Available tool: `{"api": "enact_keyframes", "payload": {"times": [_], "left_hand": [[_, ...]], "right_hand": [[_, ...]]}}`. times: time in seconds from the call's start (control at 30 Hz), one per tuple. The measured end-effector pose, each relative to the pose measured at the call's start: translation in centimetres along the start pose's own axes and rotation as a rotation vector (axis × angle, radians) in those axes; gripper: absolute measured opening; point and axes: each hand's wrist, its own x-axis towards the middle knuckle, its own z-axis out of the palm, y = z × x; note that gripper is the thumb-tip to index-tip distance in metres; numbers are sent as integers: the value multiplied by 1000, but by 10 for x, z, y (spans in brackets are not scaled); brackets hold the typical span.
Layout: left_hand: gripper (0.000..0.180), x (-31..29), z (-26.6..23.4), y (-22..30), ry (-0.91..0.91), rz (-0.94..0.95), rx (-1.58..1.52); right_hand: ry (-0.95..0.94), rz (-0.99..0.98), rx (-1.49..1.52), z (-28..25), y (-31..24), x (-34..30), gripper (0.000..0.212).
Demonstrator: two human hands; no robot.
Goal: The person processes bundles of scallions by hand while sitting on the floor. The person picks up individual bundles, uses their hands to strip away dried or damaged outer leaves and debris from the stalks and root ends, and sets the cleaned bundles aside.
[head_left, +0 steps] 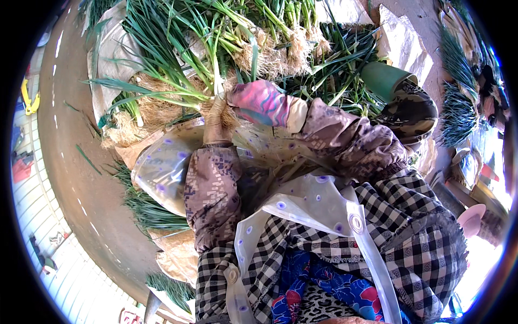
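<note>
My bare left hand (215, 120) is closed around the root end of a small bunch of leek-like plants (216, 75), its pale stems and long green leaves fanning up and to the left. My right hand (264, 103), in a pink and blue patterned glove, meets the left at the stem bases. Its fingers are closed there, partly hidden by the bunch and its roots. Just beyond both hands lie heaps of similar plants (294, 40) with tangled, pale brown roots. A clear plastic apron (167, 173) with purple dots spreads beneath my forearms.
Loose green leaves (329, 70) lie behind my right hand. A green boot-like thing (380, 80) stands by my camouflage-clad knee (413, 110). Bundled greens (156, 202) lie at left, beside brown ground (91, 162). More bundles (458, 102) are at the far right.
</note>
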Motion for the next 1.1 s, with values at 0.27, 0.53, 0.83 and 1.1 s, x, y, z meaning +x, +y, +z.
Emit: {"api": "enact_keyframes", "payload": {"times": [0.27, 0.53, 0.83, 1.1], "left_hand": [[26, -29, 12, 1, 66, -51, 135], [26, -53, -7, -45, -57, 31, 12], [22, -35, 1, -63, 66, 59, 173], [32, -27, 6, -68, 129, 88, 187]], "right_hand": [[104, 759, 1408, 0, 67, 44, 53], [352, 777, 1372, 43, 87, 81, 24], [596, 621, 1956, 39, 100, -15, 30], [346, 712, 1617, 13, 73, -56, 23]]}}
